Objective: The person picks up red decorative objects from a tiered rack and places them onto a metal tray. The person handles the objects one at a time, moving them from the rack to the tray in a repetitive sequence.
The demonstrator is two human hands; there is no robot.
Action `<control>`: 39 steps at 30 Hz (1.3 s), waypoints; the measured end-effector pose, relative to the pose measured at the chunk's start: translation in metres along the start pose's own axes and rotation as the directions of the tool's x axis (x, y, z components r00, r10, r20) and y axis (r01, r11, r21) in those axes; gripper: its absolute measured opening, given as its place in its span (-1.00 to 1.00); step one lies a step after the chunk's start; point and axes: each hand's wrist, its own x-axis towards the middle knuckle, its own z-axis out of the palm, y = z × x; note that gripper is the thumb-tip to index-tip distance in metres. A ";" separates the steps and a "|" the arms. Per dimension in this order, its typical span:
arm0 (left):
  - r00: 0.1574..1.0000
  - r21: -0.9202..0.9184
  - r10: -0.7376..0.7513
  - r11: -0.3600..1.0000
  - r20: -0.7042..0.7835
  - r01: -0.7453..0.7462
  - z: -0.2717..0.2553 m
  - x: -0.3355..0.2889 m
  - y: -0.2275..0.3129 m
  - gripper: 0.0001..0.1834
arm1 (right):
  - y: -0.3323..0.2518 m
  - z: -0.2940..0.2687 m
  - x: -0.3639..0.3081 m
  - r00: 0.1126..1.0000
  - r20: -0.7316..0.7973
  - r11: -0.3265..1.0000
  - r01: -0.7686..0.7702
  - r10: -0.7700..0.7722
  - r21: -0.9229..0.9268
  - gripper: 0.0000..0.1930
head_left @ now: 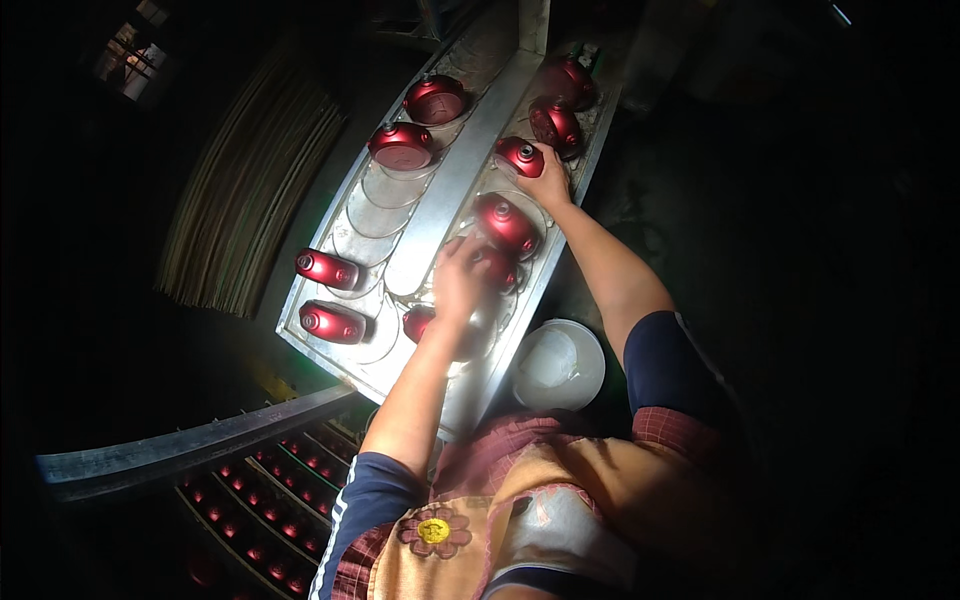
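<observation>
Several glossy red, rounded, flattened bottle-like pieces with short necks rest on a metal conveyor table. Far up on its right lane, my right hand (548, 184) has its fingers round one red bottle (517, 156), whose dark-ringed opening faces up. My left hand (458, 285) is lower on the same lane, smeared by motion, beside another red bottle (497, 268); whether it grips that bottle cannot be made out. Between my hands sits a red bottle (506, 224). Partly behind my left wrist shows one more red bottle (417, 321).
A flat metal divider (452, 180) splits the conveyor (390, 375) lengthwise. More red bottles stand on the left lane, among round plates (379, 212). A white bucket (560, 365) is near my right side. Racks of small red pieces (255, 510) lie lower left, below a metal rail (200, 438).
</observation>
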 end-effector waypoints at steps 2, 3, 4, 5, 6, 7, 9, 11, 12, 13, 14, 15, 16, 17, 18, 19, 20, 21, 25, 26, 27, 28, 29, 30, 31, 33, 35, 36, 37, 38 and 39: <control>0.998 -0.028 -0.005 1.000 -0.059 0.004 -0.003 -0.002 -0.001 -0.67 | 0.004 -0.007 0.003 0.995 0.099 0.993 -0.010 0.023 -0.121 -0.13; 0.999 0.011 -0.002 1.000 -0.054 0.003 -0.002 -0.006 -0.007 -0.68 | 0.008 -0.009 0.000 0.989 0.122 0.987 -0.061 0.079 -0.146 -0.11; 0.997 0.038 0.028 0.999 -0.066 -0.025 -0.001 -0.011 -0.015 -0.69 | 0.014 -0.010 -0.005 0.989 0.116 0.987 -0.073 0.090 -0.145 -0.08; 0.999 0.083 0.005 0.997 -0.052 -0.001 0.003 -0.016 -0.024 -0.70 | 0.020 -0.009 -0.012 0.973 0.178 0.981 -0.120 0.147 -0.155 -0.05; 0.999 0.098 0.015 0.995 -0.046 -0.010 0.007 -0.021 -0.034 -0.71 | 0.029 -0.010 -0.022 0.973 0.198 0.991 -0.105 0.121 -0.088 -0.03; 0.998 0.040 0.017 0.999 -0.052 -0.015 0.012 -0.023 -0.044 -0.71 | 0.037 -0.008 -0.033 0.985 0.160 0.997 -0.064 0.070 -0.037 -0.04; 0.999 -0.065 0.008 0.998 -0.031 -0.010 0.020 -0.027 -0.059 -0.71 | 0.056 -0.010 -0.058 0.997 0.072 1.000 -0.016 0.015 0.027 -0.08; 0.998 -0.018 0.043 0.999 -0.050 -0.044 0.024 -0.031 -0.064 -0.64 | 0.070 -0.018 -0.086 0.990 0.135 0.988 -0.046 0.027 0.145 -0.14; 0.992 -0.010 0.081 0.997 -0.100 -0.082 0.024 -0.036 -0.063 -0.61 | 0.073 -0.025 -0.103 0.986 0.158 0.980 -0.089 0.061 0.178 -0.15; 0.993 0.018 0.048 0.999 -0.107 -0.046 0.022 -0.041 -0.058 -0.59 | 0.075 -0.036 -0.117 0.966 0.220 0.969 -0.174 0.134 0.176 -0.16; 0.983 -0.056 0.110 0.991 -0.147 -0.119 0.019 -0.049 -0.050 -0.57 | 0.075 -0.053 -0.131 0.971 0.201 0.923 -0.193 0.130 0.334 -0.23; 0.984 -0.113 0.102 0.986 -0.144 -0.119 0.015 -0.058 -0.040 -0.56 | 0.072 -0.073 -0.144 0.945 0.244 0.870 -0.302 0.219 0.390 -0.29; 0.978 -0.173 0.131 0.972 -0.164 -0.159 0.010 -0.067 -0.028 -0.54 | 0.070 -0.096 -0.156 0.928 0.286 0.802 -0.355 0.240 0.480 -0.34; 0.987 -0.248 0.077 0.962 -0.144 -0.112 0.005 -0.080 -0.015 -0.60 | 0.066 -0.122 -0.168 0.879 0.332 0.761 -0.467 0.343 0.451 -0.39; 0.997 -0.426 -0.045 0.905 -0.056 0.017 0.000 -0.096 -0.002 -0.65 | 0.061 -0.146 -0.178 0.865 0.374 0.730 -0.488 0.334 0.478 -0.43; 0.999 -0.603 -0.025 0.797 -0.034 0.000 -0.005 -0.115 0.010 -0.69 | 0.055 -0.168 -0.187 0.853 0.374 0.751 -0.506 0.363 0.424 -0.46; 0.989 -0.582 -0.142 0.802 0.034 0.135 -0.008 -0.134 0.020 -0.71 | 0.049 -0.183 -0.197 0.834 0.421 0.723 -0.532 0.357 0.441 -0.49; 0.988 -0.594 -0.148 0.791 0.045 0.146 -0.011 -0.154 0.027 -0.74 | 0.042 -0.195 -0.207 0.822 0.445 0.723 -0.543 0.355 0.426 -0.51; 0.857 -0.609 -0.483 0.630 0.178 0.482 -0.009 -0.267 0.032 -0.79 | 0.013 -0.195 -0.257 0.788 0.569 0.712 -0.538 0.235 0.451 -0.59; 0.873 -0.602 -0.474 0.666 0.114 0.440 -0.005 -0.302 0.033 -0.79 | 0.005 -0.192 -0.272 0.762 0.609 0.707 -0.555 0.220 0.439 -0.62; 0.870 -0.632 -0.483 0.646 0.094 0.427 0.001 -0.336 0.035 -0.78 | -0.003 -0.186 -0.286 0.730 0.636 0.716 -0.581 0.249 0.387 -0.62; 0.881 -0.667 -0.472 0.645 0.035 0.372 0.007 -0.364 0.038 -0.77 | -0.012 -0.179 -0.299 0.692 0.684 0.705 -0.603 0.230 0.374 -0.61; 0.883 -0.711 -0.469 0.624 -0.008 0.325 0.014 -0.391 0.044 -0.77 | -0.021 -0.173 -0.311 0.664 0.729 0.745 -0.571 0.170 0.346 -0.61; 0.868 -0.753 -0.496 0.577 -0.014 0.318 0.020 -0.413 0.050 -0.77 | -0.031 -0.168 -0.324 0.609 0.784 0.748 -0.575 0.121 0.332 -0.62; 0.870 -0.809 -0.493 0.521 -0.024 0.273 0.025 -0.431 0.056 -0.77 | -0.040 -0.162 -0.336 0.578 0.812 0.768 -0.554 0.079 0.320 -0.63; 0.856 -0.785 -0.507 0.570 -0.104 0.243 0.027 -0.472 0.070 -0.76 | -0.061 -0.152 -0.370 0.445 0.895 0.800 -0.535 -0.004 0.270 -0.63; 0.839 -0.793 -0.520 0.573 -0.157 0.207 0.025 -0.512 0.080 -0.76 | -0.082 -0.144 -0.410 0.363 0.923 0.821 -0.485 -0.125 0.302 -0.66; 0.814 -0.817 -0.548 0.549 -0.195 0.174 0.022 -0.536 0.085 -0.75 | -0.093 -0.143 -0.434 0.318 0.939 0.853 -0.446 -0.132 0.271 -0.67; 0.774 -0.829 -0.572 0.548 -0.271 0.115 0.017 -0.560 0.086 -0.75 | -0.106 -0.139 -0.456 0.275 0.952 0.883 -0.402 -0.136 0.242 -0.68; 0.741 -0.845 -0.608 0.523 -0.283 0.106 0.010 -0.590 0.087 -0.76 | -0.118 -0.139 -0.484 0.237 0.959 0.887 -0.395 -0.153 0.239 -0.68; 0.705 -0.871 -0.658 0.476 -0.263 0.119 0.003 -0.621 0.088 -0.76 | -0.132 -0.138 -0.511 0.195 0.967 0.892 -0.388 -0.164 0.230 -0.69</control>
